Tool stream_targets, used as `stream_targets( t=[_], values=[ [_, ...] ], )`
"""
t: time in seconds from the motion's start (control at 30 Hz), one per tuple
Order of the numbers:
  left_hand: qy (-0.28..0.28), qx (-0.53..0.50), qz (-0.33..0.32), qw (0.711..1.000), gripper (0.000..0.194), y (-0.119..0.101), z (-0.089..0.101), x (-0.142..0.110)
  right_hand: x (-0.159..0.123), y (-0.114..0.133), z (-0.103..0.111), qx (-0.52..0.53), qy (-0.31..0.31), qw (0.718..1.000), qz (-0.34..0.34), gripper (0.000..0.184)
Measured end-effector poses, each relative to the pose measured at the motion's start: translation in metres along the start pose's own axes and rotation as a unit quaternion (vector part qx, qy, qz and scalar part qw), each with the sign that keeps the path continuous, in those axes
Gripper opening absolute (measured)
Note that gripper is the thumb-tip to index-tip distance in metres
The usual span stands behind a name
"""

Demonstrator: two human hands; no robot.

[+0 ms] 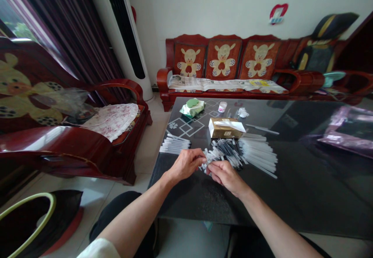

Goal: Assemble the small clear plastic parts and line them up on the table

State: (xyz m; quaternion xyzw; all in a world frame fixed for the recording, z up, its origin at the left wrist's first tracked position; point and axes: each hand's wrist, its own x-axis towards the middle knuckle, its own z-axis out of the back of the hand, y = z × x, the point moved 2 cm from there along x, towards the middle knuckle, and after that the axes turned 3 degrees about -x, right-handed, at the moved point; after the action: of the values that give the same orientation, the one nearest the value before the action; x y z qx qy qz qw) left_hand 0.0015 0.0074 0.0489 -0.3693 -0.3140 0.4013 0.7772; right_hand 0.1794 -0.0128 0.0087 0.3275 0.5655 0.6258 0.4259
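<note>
Over the near part of the dark table, my left hand (188, 162) and my right hand (225, 175) come close together, each with fingers pinched. Whatever sits between the fingertips is too small and hidden to name. Just beyond them lies a heap of small whitish plastic pieces (214, 153). Beside that heap are many thin black-and-clear pen refills (230, 151) in a loose pile. Frosted white pen barrels (259, 155) spread in a fan to the right. Left of my left hand, a row of whitish pens with dark ends (175, 144) lies side by side.
A tissue box (226, 128) stands behind the refills. Farther back are a green wipes pack (192, 107), a small white tub (222, 107) and a crumpled tissue (243, 112). Purple plastic packaging (349, 129) lies at right. Wooden seats surround the table (305, 196).
</note>
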Motion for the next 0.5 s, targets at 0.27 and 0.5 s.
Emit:
stream_targets(
  t=[0.27,0.5],
  values=[
    [-0.035,0.124,-0.070,0.989,0.029,0.000,-0.007,0.001,-0.003,0.003,0.001,-0.192,-0.054,0.978,0.067,0.036],
    [-0.028,0.178,0.002,0.984,0.041,0.005,-0.010,0.003,-0.009,0.015,0.000,-0.438,-0.116,0.883,0.120,0.030]
  ],
)
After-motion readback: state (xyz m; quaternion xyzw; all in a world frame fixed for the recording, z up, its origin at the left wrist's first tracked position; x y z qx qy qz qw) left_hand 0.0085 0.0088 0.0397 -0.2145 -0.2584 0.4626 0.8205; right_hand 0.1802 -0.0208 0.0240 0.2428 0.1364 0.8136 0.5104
